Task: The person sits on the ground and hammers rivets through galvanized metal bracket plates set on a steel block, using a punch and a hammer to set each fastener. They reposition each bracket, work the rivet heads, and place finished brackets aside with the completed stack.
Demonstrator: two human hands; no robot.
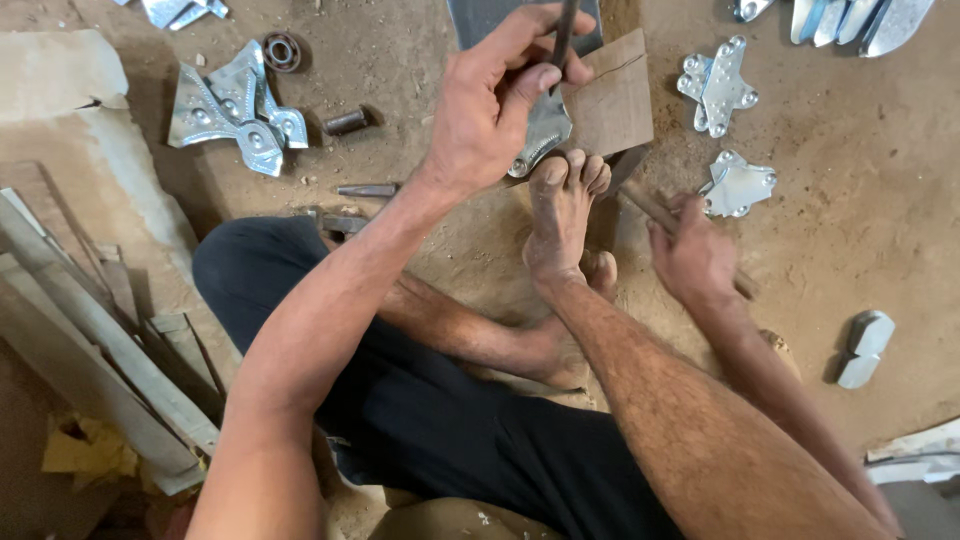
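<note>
We sit on the dirt floor (880,200) and work on a shiny metal plate (545,135), which lies on a wooden block (615,105) in front of us. Our bare foot (560,215) presses with the toes on the near edge of the plate to keep it in place. Our left hand (495,105) pinches a thin dark punch (563,35) between thumb and fingers and holds it almost upright over the plate. Our right hand (695,255) is closed around a wooden handle (650,205), probably of a hammer; its head we cannot see.

We judge the work is in the middle. A pile of similar plates (235,110) lies well apart on the left, and two other plates (720,85) (738,185) with small holes lie on the right of the block, so these look already finished. The plate under the punch is the one in hand now, and whether its holes are all made we cannot tell. A short dark steel pin (348,122) rests near the left pile
</note>
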